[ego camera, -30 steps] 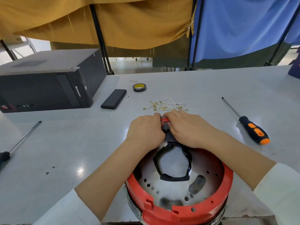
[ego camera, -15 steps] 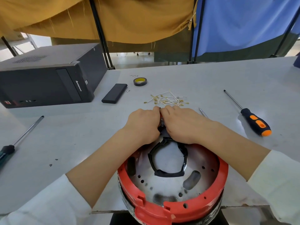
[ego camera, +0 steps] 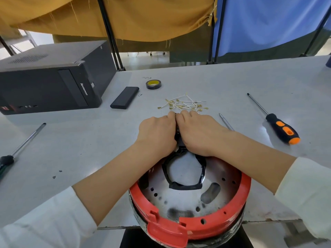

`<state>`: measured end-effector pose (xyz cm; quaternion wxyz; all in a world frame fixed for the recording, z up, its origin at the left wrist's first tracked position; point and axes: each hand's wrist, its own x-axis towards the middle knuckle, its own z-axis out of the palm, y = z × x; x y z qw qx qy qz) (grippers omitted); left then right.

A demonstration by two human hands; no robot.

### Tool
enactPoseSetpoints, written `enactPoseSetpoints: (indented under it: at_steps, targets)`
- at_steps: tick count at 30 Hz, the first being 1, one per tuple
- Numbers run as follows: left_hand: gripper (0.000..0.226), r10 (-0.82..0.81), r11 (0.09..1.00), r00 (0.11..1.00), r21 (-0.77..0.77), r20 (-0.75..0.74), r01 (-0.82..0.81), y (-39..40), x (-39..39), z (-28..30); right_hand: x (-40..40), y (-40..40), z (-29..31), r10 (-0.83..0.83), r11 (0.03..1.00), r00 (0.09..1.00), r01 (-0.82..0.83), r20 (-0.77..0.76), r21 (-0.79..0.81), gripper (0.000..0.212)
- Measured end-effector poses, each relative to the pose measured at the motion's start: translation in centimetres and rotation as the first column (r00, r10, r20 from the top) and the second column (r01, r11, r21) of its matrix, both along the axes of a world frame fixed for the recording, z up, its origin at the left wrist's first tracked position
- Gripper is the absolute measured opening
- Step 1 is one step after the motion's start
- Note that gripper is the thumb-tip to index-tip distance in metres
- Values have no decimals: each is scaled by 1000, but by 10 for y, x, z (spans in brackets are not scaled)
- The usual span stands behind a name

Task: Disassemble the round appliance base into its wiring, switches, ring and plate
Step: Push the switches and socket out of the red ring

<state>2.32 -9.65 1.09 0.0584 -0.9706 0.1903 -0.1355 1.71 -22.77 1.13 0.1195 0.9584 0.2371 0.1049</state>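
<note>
At the table's (ego camera: 232, 83) near edge, round appliance base (ego camera: 189, 203) with red ring (ego camera: 179, 228), left hand (ego camera: 157, 135) and right hand (ego camera: 198, 133) side by side, fingers curled onto a dark part (ego camera: 177, 133) at its far rim, loose wires (ego camera: 182, 104) just beyond.

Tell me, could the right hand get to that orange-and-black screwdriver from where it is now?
Probably yes. The orange-and-black screwdriver lies in the open on the table, off to the right of the right hand. But that hand, with the left hand, is gripping a small part and must let go first.
</note>
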Motion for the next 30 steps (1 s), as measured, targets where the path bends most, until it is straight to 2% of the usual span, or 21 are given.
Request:
enactPoseSetpoints:
  at_steps: [9,15,19,25,30]
  targets:
    - [26,-35,999,999,17,-15,35,3,-2,2,3,-6,-4,40,994,999,-41,7,102,39]
    - [26,-90,993,995,-87,-53,85,9,1,0,4,-9,-3,61,973,998,-56,-16,226,45]
    - [30,-49,991,996,-129,-71,40,8,2,1,3,-8,-2,41,963,998,-29,-40,268,43]
    - [16,-1,993,997,-116,-71,-8,3,1,3,5,-4,0,9,954,997,16,-82,301,36]
    - [16,15,994,998,-105,-62,-22,0,2,3,5,-2,1,-4,948,995,36,-102,317,32]
